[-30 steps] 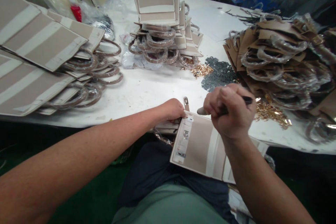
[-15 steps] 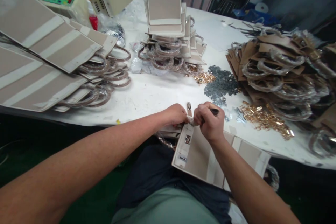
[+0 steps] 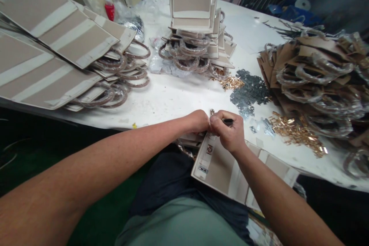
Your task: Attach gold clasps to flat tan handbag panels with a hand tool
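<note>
The panel (image 3: 219, 165) sits at the near edge of the table (image 3: 173, 100), likely light and stiff: hold its rim. Your left hand (image 3: 200, 120) curls at its corner, any pinch hidden; your right hand (image 3: 230, 132) is clenched around a tool (image 3: 228, 122).

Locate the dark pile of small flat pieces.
In the head view, the dark pile lies right of centre on the white table, beyond the right hand and just left of the brown stack.
</note>
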`<state>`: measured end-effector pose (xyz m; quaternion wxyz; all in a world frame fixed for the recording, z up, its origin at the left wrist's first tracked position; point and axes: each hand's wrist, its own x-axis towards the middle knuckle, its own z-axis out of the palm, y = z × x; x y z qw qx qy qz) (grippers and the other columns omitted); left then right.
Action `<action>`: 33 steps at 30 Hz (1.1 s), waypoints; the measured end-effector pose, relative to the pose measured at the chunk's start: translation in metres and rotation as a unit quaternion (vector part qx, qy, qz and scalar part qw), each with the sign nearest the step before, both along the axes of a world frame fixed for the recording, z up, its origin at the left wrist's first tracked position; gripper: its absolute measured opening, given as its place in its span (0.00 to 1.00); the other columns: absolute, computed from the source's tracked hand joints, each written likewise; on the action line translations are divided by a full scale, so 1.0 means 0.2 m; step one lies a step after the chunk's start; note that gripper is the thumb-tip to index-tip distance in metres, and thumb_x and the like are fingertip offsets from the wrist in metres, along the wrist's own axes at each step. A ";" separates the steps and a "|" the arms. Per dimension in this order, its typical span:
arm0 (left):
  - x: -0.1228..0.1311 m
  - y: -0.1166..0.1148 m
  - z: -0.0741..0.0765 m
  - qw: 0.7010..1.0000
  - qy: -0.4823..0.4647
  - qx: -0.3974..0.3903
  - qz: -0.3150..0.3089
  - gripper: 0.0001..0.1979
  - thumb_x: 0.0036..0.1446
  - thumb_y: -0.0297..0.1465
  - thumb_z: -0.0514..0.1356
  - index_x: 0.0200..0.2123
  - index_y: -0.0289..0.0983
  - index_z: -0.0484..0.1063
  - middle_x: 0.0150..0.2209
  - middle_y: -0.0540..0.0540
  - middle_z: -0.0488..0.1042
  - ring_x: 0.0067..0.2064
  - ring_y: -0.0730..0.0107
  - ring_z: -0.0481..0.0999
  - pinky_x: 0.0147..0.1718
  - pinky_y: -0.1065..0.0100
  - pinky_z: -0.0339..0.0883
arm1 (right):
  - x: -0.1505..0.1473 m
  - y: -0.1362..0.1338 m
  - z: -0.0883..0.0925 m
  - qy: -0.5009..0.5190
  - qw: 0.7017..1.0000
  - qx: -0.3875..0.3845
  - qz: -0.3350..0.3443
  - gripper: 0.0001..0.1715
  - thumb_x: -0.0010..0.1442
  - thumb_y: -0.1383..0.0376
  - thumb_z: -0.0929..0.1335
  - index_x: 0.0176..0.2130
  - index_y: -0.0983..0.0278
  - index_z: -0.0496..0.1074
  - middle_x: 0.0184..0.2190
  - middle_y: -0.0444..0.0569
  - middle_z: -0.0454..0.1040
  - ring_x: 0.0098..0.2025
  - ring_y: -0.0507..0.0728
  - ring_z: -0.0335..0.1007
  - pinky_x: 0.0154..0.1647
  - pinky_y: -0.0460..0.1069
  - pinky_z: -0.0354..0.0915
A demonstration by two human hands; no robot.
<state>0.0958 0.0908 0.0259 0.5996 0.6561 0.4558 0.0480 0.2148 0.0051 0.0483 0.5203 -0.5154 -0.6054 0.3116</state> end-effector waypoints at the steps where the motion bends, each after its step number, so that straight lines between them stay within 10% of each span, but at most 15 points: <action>1: -0.02 -0.01 0.00 1.000 0.001 0.002 -0.016 0.12 0.52 0.27 0.68 0.19 0.35 0.72 0.14 0.53 0.63 0.20 0.73 0.65 0.22 0.72 0.58 | 0.01 0.00 -0.01 0.028 1.000 -0.007 -0.003 0.25 0.66 0.56 0.71 0.21 0.61 0.66 0.17 0.40 0.65 0.20 0.52 0.58 0.22 0.48 0.56; 8: -0.07 -0.02 -0.03 0.994 0.014 0.053 -0.090 0.11 0.62 0.29 0.62 0.26 0.35 0.74 0.15 0.53 0.65 0.16 0.72 0.67 0.20 0.72 0.58 | 0.05 0.00 0.02 0.216 0.974 0.075 0.004 0.27 0.64 0.53 0.75 0.24 0.59 0.62 0.16 0.37 0.58 0.16 0.51 0.54 0.18 0.47 0.56; 27: -0.05 0.02 -0.07 0.997 0.016 0.022 -0.072 0.09 0.63 0.32 0.62 0.30 0.36 0.75 0.18 0.53 0.68 0.16 0.73 0.68 0.17 0.73 0.59 | 0.06 -0.01 0.01 0.192 0.978 0.071 -0.033 0.25 0.65 0.55 0.73 0.23 0.59 0.62 0.16 0.38 0.59 0.17 0.52 0.53 0.19 0.48 0.55; 33: -0.11 -0.06 -0.01 0.998 0.009 0.011 -0.056 0.08 0.60 0.32 0.63 0.28 0.37 0.73 0.20 0.54 0.69 0.17 0.71 0.69 0.18 0.71 0.64 | 0.08 -0.09 0.02 -0.044 0.997 -0.004 -0.066 0.29 0.67 0.50 0.69 0.20 0.60 0.64 0.17 0.42 0.63 0.21 0.55 0.60 0.23 0.49 0.57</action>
